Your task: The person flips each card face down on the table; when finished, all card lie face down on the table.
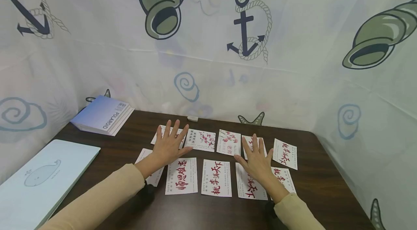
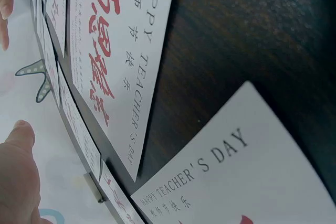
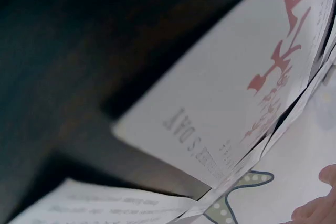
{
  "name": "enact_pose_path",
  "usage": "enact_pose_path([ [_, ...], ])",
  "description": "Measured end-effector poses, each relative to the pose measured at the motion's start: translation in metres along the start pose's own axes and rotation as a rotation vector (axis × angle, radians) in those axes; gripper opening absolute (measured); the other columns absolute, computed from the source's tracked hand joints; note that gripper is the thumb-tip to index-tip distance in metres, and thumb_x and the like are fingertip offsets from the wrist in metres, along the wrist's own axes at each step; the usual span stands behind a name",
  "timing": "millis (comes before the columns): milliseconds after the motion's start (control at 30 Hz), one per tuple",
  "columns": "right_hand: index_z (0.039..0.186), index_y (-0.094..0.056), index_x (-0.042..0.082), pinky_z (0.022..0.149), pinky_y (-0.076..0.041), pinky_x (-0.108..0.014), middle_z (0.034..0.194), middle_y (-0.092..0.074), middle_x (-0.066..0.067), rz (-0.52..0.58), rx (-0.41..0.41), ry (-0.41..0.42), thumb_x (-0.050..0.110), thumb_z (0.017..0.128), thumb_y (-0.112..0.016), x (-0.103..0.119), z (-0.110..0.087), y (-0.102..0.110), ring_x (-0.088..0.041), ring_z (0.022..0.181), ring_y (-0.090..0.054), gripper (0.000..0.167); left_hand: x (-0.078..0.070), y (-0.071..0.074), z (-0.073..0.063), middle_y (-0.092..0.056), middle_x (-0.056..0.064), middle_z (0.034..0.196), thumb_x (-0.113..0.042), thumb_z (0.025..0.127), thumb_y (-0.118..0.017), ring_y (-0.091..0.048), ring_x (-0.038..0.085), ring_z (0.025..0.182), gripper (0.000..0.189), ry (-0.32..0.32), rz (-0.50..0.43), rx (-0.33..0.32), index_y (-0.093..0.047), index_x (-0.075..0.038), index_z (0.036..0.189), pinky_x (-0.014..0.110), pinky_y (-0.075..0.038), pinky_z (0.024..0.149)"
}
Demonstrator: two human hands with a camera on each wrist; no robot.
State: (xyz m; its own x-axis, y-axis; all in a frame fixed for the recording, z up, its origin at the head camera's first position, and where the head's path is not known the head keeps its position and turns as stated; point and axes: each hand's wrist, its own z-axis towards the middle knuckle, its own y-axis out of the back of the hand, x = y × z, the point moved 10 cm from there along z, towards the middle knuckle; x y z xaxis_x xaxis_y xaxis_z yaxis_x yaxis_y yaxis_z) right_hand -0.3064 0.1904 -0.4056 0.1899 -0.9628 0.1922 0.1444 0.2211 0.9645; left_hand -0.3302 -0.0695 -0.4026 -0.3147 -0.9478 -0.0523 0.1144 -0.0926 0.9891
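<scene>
Two rows of white greeting cards lie face up on the dark table, many with red Chinese writing, such as the card (image 1: 181, 176) at the front left and the card (image 1: 216, 178) beside it. In the back row, a blossom card (image 1: 229, 142) lies between my hands. Fingers spread, my left hand (image 1: 167, 147) is over the far-left card (image 1: 158, 138). My right hand (image 1: 258, 161), also spread, partly covers a back-row card (image 1: 248, 139). Neither hand holds anything. The left wrist view shows "HAPPY TEACHER'S DAY" on a card (image 2: 210, 166).
At the back left sits a stack of blue POLAROID booklets or boxes (image 1: 101, 114). A pale blue whale-printed case or book (image 1: 45, 179) lies at the left edge. Behind the table (image 1: 320, 186) hangs a printed curtain (image 1: 208, 85), with a small white object (image 1: 193, 118) near its foot.
</scene>
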Motion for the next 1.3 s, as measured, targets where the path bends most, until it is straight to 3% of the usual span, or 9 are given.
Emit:
enact_pose_path([
  [333, 0.147, -0.031, 0.013, 0.102, -0.005, -0.073, 0.154, -0.013, -0.024, 0.013, -0.023, 0.012, 0.049, 0.091, -0.052, 0.013, 0.014, 0.003, -0.043, 0.141, -0.010, 0.070, 0.018, 0.012, 0.001, -0.014, 0.021, 0.155, -0.059, 0.090, -0.047, -0.007, 0.044, 0.141, 0.080, 0.009, -0.003, -0.032, -0.021, -0.014, 0.150, 0.065, -0.011, 0.108],
  [400, 0.145, -0.036, 0.011, 0.103, -0.011, -0.072, 0.151, -0.021, -0.026, 0.047, -0.062, 0.035, 0.046, 0.092, -0.054, 0.020, 0.019, 0.007, -0.044, 0.139, -0.018, 0.066, 0.026, 0.016, 0.001, -0.017, 0.023, 0.154, -0.057, 0.090, -0.048, -0.009, 0.045, 0.141, 0.078, 0.020, -0.027, -0.042, -0.023, -0.013, 0.150, 0.065, -0.012, 0.108],
  [500, 0.138, -0.045, 0.006, 0.099, -0.031, -0.065, 0.140, -0.039, -0.028, 0.151, -0.137, 0.099, 0.036, 0.092, -0.058, 0.038, 0.030, 0.014, -0.044, 0.129, -0.037, 0.057, 0.043, 0.023, 0.002, -0.023, 0.026, 0.151, -0.051, 0.091, -0.052, -0.016, 0.048, 0.138, 0.075, 0.045, -0.087, -0.076, -0.027, -0.009, 0.148, 0.066, -0.016, 0.106],
  [633, 0.126, -0.054, -0.001, 0.082, -0.048, -0.049, 0.114, -0.058, -0.024, 0.350, -0.186, 0.178, 0.023, 0.089, -0.064, 0.068, 0.048, 0.017, -0.037, 0.102, -0.056, 0.045, 0.066, 0.031, 0.004, -0.035, 0.030, 0.143, -0.040, 0.090, -0.060, -0.032, 0.050, 0.130, 0.069, 0.069, -0.200, -0.136, -0.036, 0.000, 0.141, 0.063, -0.028, 0.103],
  [767, 0.120, -0.059, -0.003, 0.072, -0.051, -0.040, 0.097, -0.061, -0.019, 0.509, -0.127, 0.190, 0.016, 0.086, -0.067, 0.100, 0.068, 0.005, -0.030, 0.085, -0.061, 0.039, 0.089, 0.029, 0.008, -0.044, 0.032, 0.134, -0.029, 0.088, -0.065, -0.043, 0.048, 0.122, 0.065, 0.111, -0.329, -0.135, -0.041, 0.008, 0.135, 0.057, -0.038, 0.099],
  [967, 0.119, -0.060, -0.001, 0.068, -0.050, -0.033, 0.092, -0.062, -0.015, 0.604, 0.006, 0.134, 0.013, 0.084, -0.070, 0.135, 0.092, -0.026, -0.025, 0.082, -0.059, 0.039, 0.119, 0.009, 0.017, -0.054, 0.030, 0.122, -0.022, 0.086, -0.068, -0.055, 0.041, 0.107, 0.063, 0.219, -0.478, -0.036, -0.042, 0.009, 0.134, 0.051, -0.047, 0.088],
  [1133, 0.119, -0.060, -0.001, 0.058, -0.043, -0.027, 0.087, -0.061, -0.013, 0.640, 0.100, 0.062, 0.012, 0.083, -0.071, 0.147, 0.104, -0.053, -0.018, 0.071, -0.053, 0.040, 0.129, -0.008, 0.022, -0.056, 0.027, 0.120, -0.020, 0.083, -0.072, -0.058, 0.036, 0.104, 0.066, 0.277, -0.520, 0.017, -0.043, 0.007, 0.135, 0.048, -0.049, 0.085],
  [1300, 0.117, -0.063, 0.003, 0.054, -0.039, -0.025, 0.087, -0.062, -0.010, 0.585, 0.145, -0.003, 0.015, 0.080, -0.074, 0.151, 0.112, -0.071, -0.015, 0.068, -0.050, 0.041, 0.132, -0.019, 0.024, -0.057, 0.026, 0.118, -0.018, 0.080, -0.075, -0.058, 0.034, 0.099, 0.066, 0.293, -0.515, 0.033, -0.045, 0.007, 0.133, 0.047, -0.049, 0.086],
])
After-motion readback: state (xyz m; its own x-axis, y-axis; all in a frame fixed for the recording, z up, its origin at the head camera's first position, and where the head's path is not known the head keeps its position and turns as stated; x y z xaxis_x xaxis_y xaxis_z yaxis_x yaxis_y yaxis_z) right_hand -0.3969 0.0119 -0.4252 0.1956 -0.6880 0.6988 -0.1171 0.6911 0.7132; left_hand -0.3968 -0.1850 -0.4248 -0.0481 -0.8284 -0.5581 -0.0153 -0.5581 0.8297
